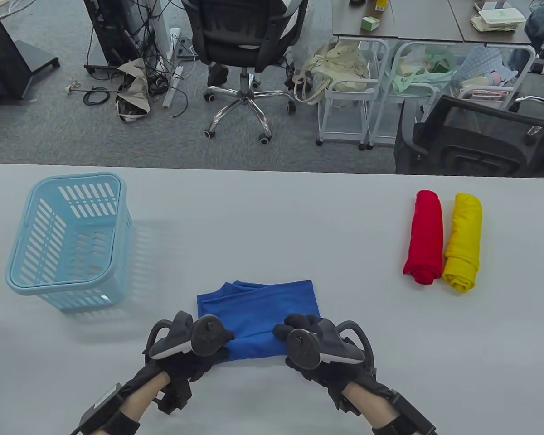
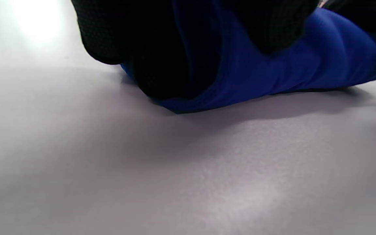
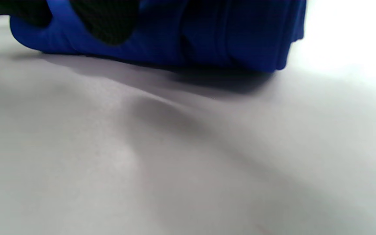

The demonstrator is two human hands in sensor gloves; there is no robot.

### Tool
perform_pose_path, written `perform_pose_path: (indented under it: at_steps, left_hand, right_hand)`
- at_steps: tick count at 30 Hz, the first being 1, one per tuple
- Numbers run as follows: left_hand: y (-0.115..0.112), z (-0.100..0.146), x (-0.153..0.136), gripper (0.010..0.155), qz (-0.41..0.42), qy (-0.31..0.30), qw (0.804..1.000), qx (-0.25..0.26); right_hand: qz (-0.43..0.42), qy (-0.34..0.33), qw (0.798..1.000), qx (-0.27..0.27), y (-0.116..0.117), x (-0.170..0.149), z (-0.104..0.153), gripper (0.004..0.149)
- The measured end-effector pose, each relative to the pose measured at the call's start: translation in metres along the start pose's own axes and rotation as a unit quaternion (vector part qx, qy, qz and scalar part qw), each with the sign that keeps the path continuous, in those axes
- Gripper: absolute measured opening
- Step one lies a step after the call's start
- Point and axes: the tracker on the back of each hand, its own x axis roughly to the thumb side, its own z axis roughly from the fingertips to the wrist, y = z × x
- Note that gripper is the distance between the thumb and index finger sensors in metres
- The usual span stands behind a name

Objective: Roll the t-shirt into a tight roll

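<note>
My left hand (image 1: 195,344) and right hand (image 1: 306,342) curl their fingers round the near end of the folded blue fabric t-shirt (image 1: 258,312), near the grey desk's (image 1: 272,213) front edge.

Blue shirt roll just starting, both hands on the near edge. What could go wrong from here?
1. The blue t-shirt has uneven layers at its far left corner, so the roll may come out lopsided or cone-shaped.
2. The left hand and right hand grip only the two ends; the middle could sag and roll loose.
3. On the smooth table the fabric might slide away instead of rolling.
</note>
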Motion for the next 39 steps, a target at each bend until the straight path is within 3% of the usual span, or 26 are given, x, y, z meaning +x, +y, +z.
perform_pose_path:
  at_steps: [2, 5, 11, 13, 15, 20, 23, 27, 30, 33, 36, 39]
  left_hand:
    - [0.000, 0.000, -0.006, 0.055, 0.030, 0.012, 0.999, 0.008]
    - [-0.002, 0.005, 0.002, 0.053, -0.025, 0.001, 0.999, 0.034]
    - [-0.011, 0.015, 0.037, 0.079, -0.227, -0.013, 0.971, 0.077]
    - [-0.016, 0.014, 0.041, 0.077, -0.302, -0.009, 0.949, 0.095]
    - [-0.018, 0.012, 0.042, 0.071, -0.322, -0.011, 0.942, 0.097]
    - [-0.009, 0.010, 0.032, 0.063, -0.189, -0.020, 0.980, 0.066]
    - [-0.005, 0.006, 0.019, 0.063, -0.085, -0.020, 0.996, 0.028]
    - [-0.002, 0.001, 0.002, 0.062, -0.008, -0.013, 1.000, 0.000]
    - [-0.004, -0.001, -0.003, 0.063, 0.035, -0.009, 0.999, -0.013]
    - [-0.006, 0.004, 0.006, 0.065, -0.042, 0.001, 0.999, 0.019]
    - [-0.009, 0.010, 0.024, 0.071, -0.201, 0.002, 0.977, 0.074]
    - [-0.011, 0.013, 0.034, 0.078, -0.267, -0.014, 0.959, 0.088]
  right_hand:
    - [0.048, 0.009, 0.999, 0.004, 0.006, 0.006, -0.004, 0.074]
    - [0.030, 0.006, 0.999, 0.014, 0.003, 0.006, -0.008, 0.064]
    - [-0.137, -0.007, 0.989, 0.054, 0.002, -0.022, -0.007, 0.059]
    - [-0.195, -0.012, 0.978, 0.075, 0.004, -0.029, -0.006, 0.059]
    - [-0.214, -0.017, 0.973, 0.079, 0.005, -0.032, -0.006, 0.059]
    - [-0.106, 0.025, 0.994, 0.013, -0.004, -0.024, 0.000, 0.060]
    - [-0.099, 0.005, 0.995, 0.001, -0.009, -0.018, 0.002, 0.058]
    - [-0.088, -0.007, 0.996, 0.024, -0.001, -0.014, 0.002, 0.074]
    - [-0.028, 0.005, 0.998, 0.047, 0.008, -0.008, -0.002, 0.082]
    - [-0.032, 0.003, 0.998, 0.045, 0.005, -0.008, -0.005, 0.073]
    - [-0.097, -0.009, 0.994, 0.058, 0.003, -0.016, -0.007, 0.067]
    - [-0.151, -0.027, 0.985, 0.082, 0.004, -0.023, -0.006, 0.065]
